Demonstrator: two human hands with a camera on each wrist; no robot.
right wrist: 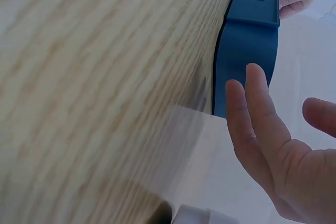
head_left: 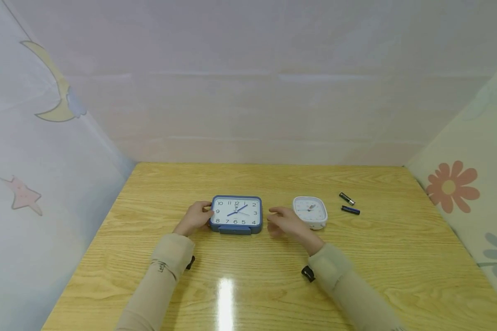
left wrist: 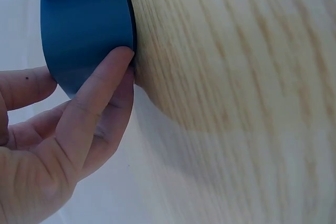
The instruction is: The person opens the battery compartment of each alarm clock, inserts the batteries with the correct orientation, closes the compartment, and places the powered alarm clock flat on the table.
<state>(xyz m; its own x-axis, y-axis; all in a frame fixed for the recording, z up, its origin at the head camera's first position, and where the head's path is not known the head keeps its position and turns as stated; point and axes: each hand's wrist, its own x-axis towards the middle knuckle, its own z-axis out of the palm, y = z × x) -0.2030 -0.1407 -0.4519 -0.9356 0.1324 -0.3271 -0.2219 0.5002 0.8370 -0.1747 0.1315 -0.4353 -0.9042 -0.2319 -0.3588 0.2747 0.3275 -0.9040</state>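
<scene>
Blue-framed clock (head_left: pixel 236 228) lies face up on the table (head_left: pixel 248 285), left of its middle and towards the far edge. The left hand (head_left: pixel 195 217) grips its left end — thumb on one side, fingers on the other. The right hand (head_left: pixel 289 224), thumb and fingers wide apart, holds nothing just beside the right end. A white clock (head_left: pixel 310 210) lies near that hand — then two batteries (head_left: pixel 350 210), towards the table's far right corner.
</scene>
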